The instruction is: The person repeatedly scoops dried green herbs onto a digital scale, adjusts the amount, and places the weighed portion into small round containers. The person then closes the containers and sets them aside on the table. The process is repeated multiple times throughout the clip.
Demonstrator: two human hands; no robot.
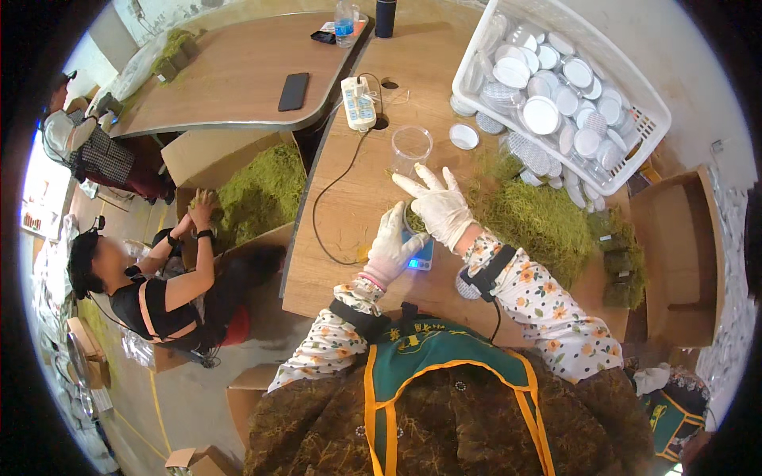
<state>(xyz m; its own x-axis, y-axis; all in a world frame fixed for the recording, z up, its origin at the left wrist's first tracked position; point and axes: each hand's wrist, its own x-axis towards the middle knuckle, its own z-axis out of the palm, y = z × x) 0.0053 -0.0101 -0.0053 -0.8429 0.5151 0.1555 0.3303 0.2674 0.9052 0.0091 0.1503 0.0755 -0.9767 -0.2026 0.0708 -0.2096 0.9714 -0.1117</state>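
Note:
A small digital scale (422,255) with a lit blue display sits near the table's front edge. Over it stands a round clear container (409,222) with some green moss, mostly hidden by my gloves. My left hand (389,247), in a white glove, curls its fingers and thumb around the container's near left side. Just above and to the right is my right hand (440,208), also gloved, its fingers spread and nothing visible between them. Beyond the fingertips a second clear plastic jar (412,144) stands uncovered. A loose heap of green moss (540,222) lies to the right.
A white basket (647,147) full of round lids stands at the back right, with a loose lid (463,136) beside it. A power strip (358,103) trails its cable across the table's left. At left, a co-worker (171,293) reaches into a cardboard box (190,159) of moss.

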